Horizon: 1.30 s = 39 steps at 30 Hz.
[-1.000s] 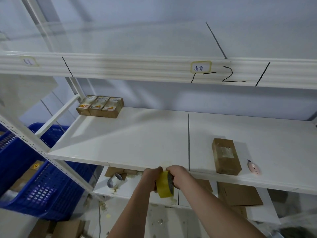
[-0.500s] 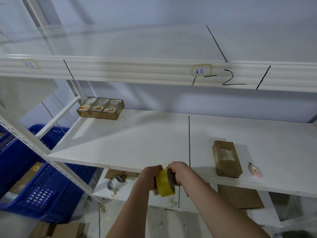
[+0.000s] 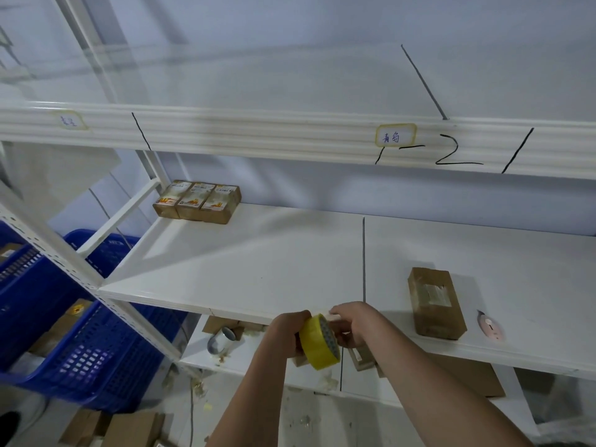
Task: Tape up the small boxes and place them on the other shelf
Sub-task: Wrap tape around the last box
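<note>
Both hands grip the yellow tape roll (image 3: 319, 341): left hand (image 3: 285, 333) holds it, right hand (image 3: 353, 324) picks at its end. Next I must pull tape free for the brown box (image 3: 435, 301) on the shelf (image 3: 258, 269) beyond.

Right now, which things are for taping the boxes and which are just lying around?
For the job:
yellow tape roll, held in both hands
plain brown cardboard box
three printed small boxes
small pink cutter

Lying about:
blue plastic crates
silver tape roll
flat cardboard
</note>
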Motion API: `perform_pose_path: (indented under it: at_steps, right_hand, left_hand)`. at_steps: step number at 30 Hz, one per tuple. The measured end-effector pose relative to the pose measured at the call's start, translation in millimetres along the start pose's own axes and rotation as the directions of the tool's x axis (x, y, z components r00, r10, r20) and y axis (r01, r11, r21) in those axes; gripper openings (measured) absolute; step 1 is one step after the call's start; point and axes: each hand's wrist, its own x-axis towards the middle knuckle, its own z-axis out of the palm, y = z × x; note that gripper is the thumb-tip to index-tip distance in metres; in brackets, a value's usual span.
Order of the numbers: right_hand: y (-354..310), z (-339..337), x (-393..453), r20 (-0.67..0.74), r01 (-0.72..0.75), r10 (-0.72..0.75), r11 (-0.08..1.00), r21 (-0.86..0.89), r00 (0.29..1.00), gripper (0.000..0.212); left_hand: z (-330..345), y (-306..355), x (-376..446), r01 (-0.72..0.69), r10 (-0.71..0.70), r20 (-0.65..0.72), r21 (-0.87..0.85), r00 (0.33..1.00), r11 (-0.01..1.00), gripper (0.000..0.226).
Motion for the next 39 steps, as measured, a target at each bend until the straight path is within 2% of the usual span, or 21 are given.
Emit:
perform_pose_path:
  at_steps: [4, 12, 16, 22, 28, 30, 34, 39]
  right_hand:
    - [-5, 0, 6, 0.011, 0.036, -0.036, 0.999, 0.027, 0.999, 0.015]
    - [-17, 11, 17, -0.048, -0.035, 0.029, 0.990, -0.135, 0.998, 0.035]
    - [-22, 12, 15, -0.065, -0.017, 0.008, 0.989, -0.146, 0.998, 0.029]
    - [-23, 11, 14, -0.020, 0.038, -0.041, 0.991, -0.125, 0.999, 0.024]
    - [-31, 11, 2, 0.040, 0.084, -0.082, 0.994, -0.063, 0.996, 0.013]
    - [-38, 10, -2, 0.045, 0.104, -0.102, 0.994, -0.040, 0.994, 0.009]
    - [-47, 3, -6, 0.123, 0.127, -0.133, 0.990, 0.055, 0.984, 0.016]
    - [-53, -27, -27, 0.237, 0.149, -0.197, 0.967, 0.205, 0.951, 0.011]
  left_hand:
    - [1, 0, 1, -0.008, 0.008, 0.018, -0.019, 1.000, 1.000, 0.029]
    - [0, 4, 5, -0.023, 0.023, 0.001, -0.029, 1.000, 0.999, 0.027]
    - [-3, 8, 8, -0.038, 0.038, -0.005, -0.001, 0.999, 0.999, 0.029]
    - [-2, 13, 3, -0.057, 0.059, -0.036, 0.064, 0.998, 0.996, 0.024]
    - [-7, 17, 3, -0.071, 0.072, -0.019, 0.040, 0.997, 0.997, 0.031]
    - [-8, 23, 1, -0.105, 0.108, -0.034, 0.077, 0.994, 0.992, 0.034]
    - [-9, 33, -7, -0.210, 0.223, -0.030, 0.239, 0.974, 0.948, 0.041]
    - [-6, 50, -24, -0.335, 0.360, 0.047, 0.498, 0.932, 0.800, 0.037]
